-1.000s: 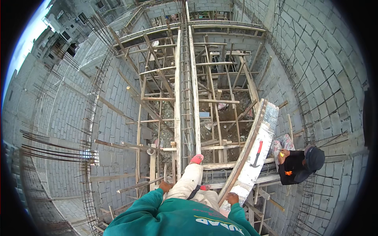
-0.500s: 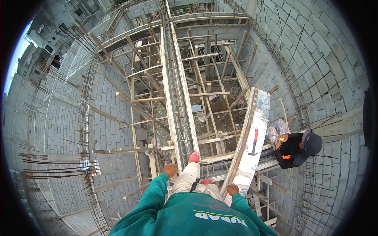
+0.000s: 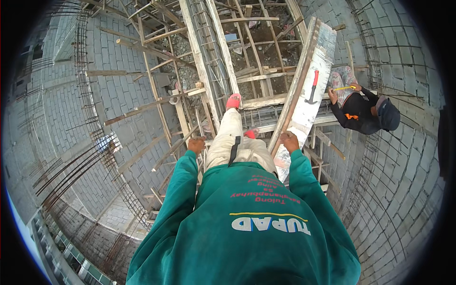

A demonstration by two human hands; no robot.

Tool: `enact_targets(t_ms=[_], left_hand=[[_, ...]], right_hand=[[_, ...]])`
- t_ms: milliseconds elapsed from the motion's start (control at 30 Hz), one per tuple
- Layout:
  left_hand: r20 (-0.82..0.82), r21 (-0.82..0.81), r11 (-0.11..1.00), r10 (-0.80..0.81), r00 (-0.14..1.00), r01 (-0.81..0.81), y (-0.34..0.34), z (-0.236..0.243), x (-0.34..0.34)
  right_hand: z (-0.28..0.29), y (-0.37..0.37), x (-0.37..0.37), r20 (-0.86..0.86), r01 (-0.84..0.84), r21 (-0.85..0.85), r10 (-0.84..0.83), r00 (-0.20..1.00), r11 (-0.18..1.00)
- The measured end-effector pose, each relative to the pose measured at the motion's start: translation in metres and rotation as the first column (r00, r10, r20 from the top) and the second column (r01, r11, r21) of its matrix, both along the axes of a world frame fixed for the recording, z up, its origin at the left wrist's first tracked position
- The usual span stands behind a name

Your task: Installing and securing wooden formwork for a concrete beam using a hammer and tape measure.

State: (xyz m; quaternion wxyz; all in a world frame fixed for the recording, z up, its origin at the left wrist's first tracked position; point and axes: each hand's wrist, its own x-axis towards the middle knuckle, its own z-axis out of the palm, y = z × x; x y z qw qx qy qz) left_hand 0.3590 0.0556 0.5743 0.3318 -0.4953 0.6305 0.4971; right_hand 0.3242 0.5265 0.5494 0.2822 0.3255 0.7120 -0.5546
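Observation:
My left hand (image 3: 196,144) hangs beside my left thigh, its fingers curled, and I see nothing in it. At the lower part of a long, pale form board (image 3: 300,114) is my right hand (image 3: 289,141), fingers bent in over the board's brown edge. Whether it touches the board I cannot tell. A claw hammer (image 3: 313,85) with a red handle and black head lies on the board, farther along than my right hand. My feet, in red footwear (image 3: 233,101), stand at the timber and rebar framing.
At the right, a co-worker (image 3: 363,111) in black with a dark hat holds a yellow tape measure (image 3: 344,88). Ahead runs a rebar cage (image 3: 209,47) between two planks. Timber props, block walls (image 3: 109,95) and protruding rebar (image 3: 71,171) surround a deep drop to rubble.
My view has tilted down, so everything sits higher in the picture. The co-worker's hands have moved apart, with the yellow tape now stretched between them. The hammer stays on the board.

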Motion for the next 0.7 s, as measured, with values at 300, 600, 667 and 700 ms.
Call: enact_targets(t_ms=[300,600,667,700], left_hand=[[0.243,0.054,0.986,-0.164,0.956,0.155,-0.039,-0.023,0.053],[-0.172,0.212,0.977,0.003,0.985,0.034,-0.099,-0.002,-0.093],[-0.202,0.012,0.999,0.035,0.979,-0.033,-0.072,0.026,-0.137],[-0.212,0.005,0.999,0.034,0.977,-0.034,-0.072,0.034,-0.147]], right_hand=[[-0.027,-0.009,0.003,0.103,-0.185,0.181,0.168,0.980,0.966],[0.023,-0.071,-0.097,0.013,0.033,-0.053,-0.033,0.999,0.998],[0.026,-0.064,-0.104,0.049,0.066,-0.003,-0.066,0.997,0.998],[0.023,-0.062,-0.105,0.041,0.065,-0.011,-0.064,0.997,0.998]])
